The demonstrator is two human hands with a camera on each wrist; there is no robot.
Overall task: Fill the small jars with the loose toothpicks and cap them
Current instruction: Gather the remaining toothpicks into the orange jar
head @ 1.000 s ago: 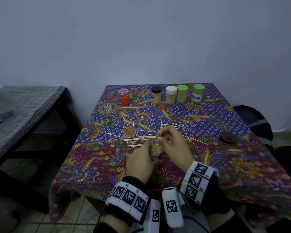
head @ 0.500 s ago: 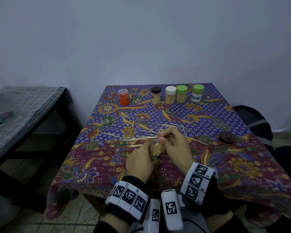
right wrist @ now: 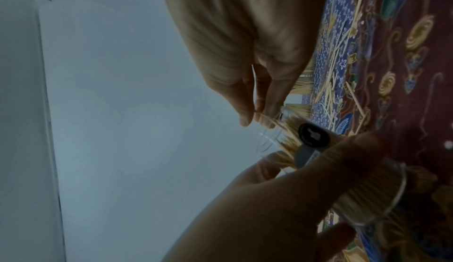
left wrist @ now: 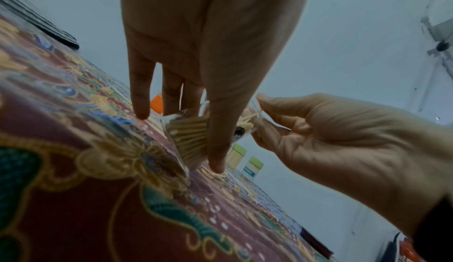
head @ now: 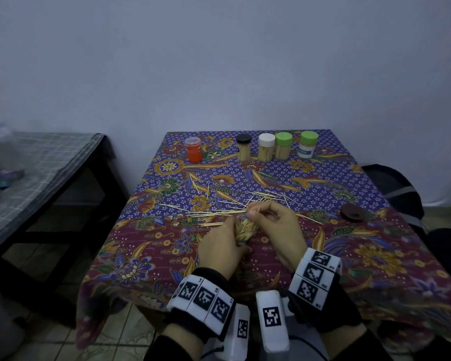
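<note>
Head view: left hand (head: 220,250) grips clear jar (head: 245,230); right hand (head: 276,230) pinches thin wooden toothpick (head: 255,210).

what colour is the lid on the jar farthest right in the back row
Green lid, clearest in the head view.

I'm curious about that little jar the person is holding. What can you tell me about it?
The clear jar looks like thin transparent plastic, with a round black sticker and a grey label on its side. It is uncapped, tilted and packed almost full with pale wooden toothpicks. The left hand grips it just above the patterned tablecloth, while the right hand feeds in more at its mouth.
</note>
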